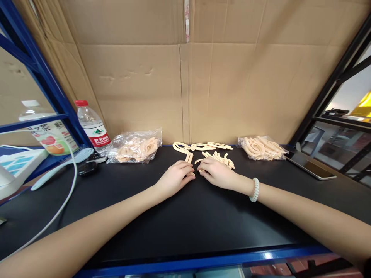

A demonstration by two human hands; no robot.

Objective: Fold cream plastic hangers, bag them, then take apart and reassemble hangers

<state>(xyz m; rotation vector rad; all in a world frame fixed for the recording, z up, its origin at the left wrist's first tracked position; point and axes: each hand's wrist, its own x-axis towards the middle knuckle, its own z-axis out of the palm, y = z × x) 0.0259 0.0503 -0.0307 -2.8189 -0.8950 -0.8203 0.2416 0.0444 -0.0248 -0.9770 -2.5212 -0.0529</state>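
Note:
My left hand point(176, 177) is closed, thumb and fingers pinched at the near end of a pair of narrow beige strips point(189, 157). Close by on the right, my right hand point(218, 173) has curled fingers, with a bit of a small beige piece point(201, 170) showing at the tips; most of it is hidden. Just beyond the right hand lies a loose pile of curved beige pieces point(224, 158). Behind both hands, looped and straight beige pieces point(199, 147) lie in a row along the back of the black tabletop point(179, 227).
Clear bags of beige pieces lie at back left point(139, 148) and back right point(262, 148). At right rests a phone point(310, 165). The left side holds a red-capped water bottle point(92, 127), a pale blue brush point(60, 166), a black mouse-like object point(87, 168) and a white cable point(71, 189). Cardboard point(139, 85) stands behind.

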